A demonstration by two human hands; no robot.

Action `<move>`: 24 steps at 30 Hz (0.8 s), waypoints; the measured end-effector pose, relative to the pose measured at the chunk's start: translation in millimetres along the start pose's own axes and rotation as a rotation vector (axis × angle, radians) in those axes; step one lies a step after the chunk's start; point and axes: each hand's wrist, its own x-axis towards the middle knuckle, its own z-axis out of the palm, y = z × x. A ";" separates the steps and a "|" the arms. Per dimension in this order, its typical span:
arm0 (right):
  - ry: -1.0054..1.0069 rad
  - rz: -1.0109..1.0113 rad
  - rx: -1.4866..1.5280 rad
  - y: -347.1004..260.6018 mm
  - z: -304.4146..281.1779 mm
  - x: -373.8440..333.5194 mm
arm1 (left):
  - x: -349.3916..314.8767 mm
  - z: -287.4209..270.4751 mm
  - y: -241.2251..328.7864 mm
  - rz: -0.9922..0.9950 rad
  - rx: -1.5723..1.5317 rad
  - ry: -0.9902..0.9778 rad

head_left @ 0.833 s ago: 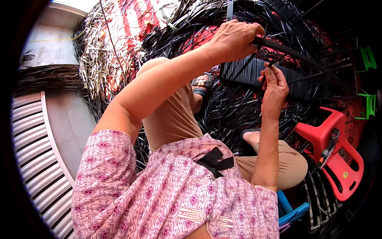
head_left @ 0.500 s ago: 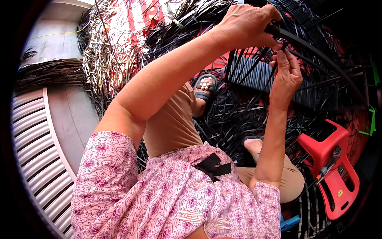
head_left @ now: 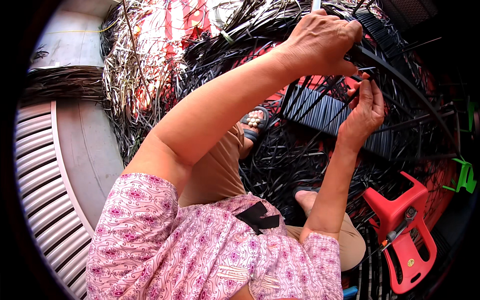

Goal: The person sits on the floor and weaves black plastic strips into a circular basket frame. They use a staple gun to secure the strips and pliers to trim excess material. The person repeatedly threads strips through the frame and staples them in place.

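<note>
My left hand [head_left: 325,44] is closed at the end of a curved dark frame bar [head_left: 400,77], its thumb pointing down toward the other hand. Just below, my right hand [head_left: 364,107] is raised with thumb and fingers pinched together; what lies between the tips is too small to make out. The two hands nearly meet. Thin black strips stretch from the frame around them, and a ribbed dark woven panel [head_left: 320,107] sits beneath. A pale rod [head_left: 316,5] sticks up behind my left hand; whether I hold it cannot be told.
Loose black strips [head_left: 285,165] cover the floor around my feet, with a big tangled heap [head_left: 140,75] at the far left. A red plastic stool [head_left: 395,210] with a tool lying on it stands at the right, near a green plastic piece [head_left: 462,175]. Left is a slatted bench [head_left: 45,165].
Both hands and the frame sit slightly lower and to the right in the view. My right hand's fingers have shifted, and the black strip seen between them before is no longer distinct.
</note>
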 end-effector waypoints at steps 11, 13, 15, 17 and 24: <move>-0.100 -0.021 0.134 -2.5 24.1 5.1 | 6.8 -20.3 -20.6 -0.042 -0.342 -0.225; -0.080 -0.019 0.111 -2.9 26.2 6.9 | 7.2 -19.3 -21.5 -0.044 -0.356 -0.226; -0.084 -0.026 0.058 -3.8 25.6 8.4 | 7.5 -19.3 -21.6 -0.037 -0.361 -0.216; -0.091 -0.066 0.008 -3.6 26.1 7.8 | 8.6 -20.0 -21.8 -0.036 -0.349 -0.226; -0.044 -0.109 -0.004 -7.0 29.9 3.9 | 5.7 -12.9 -20.9 -0.023 -0.311 -0.188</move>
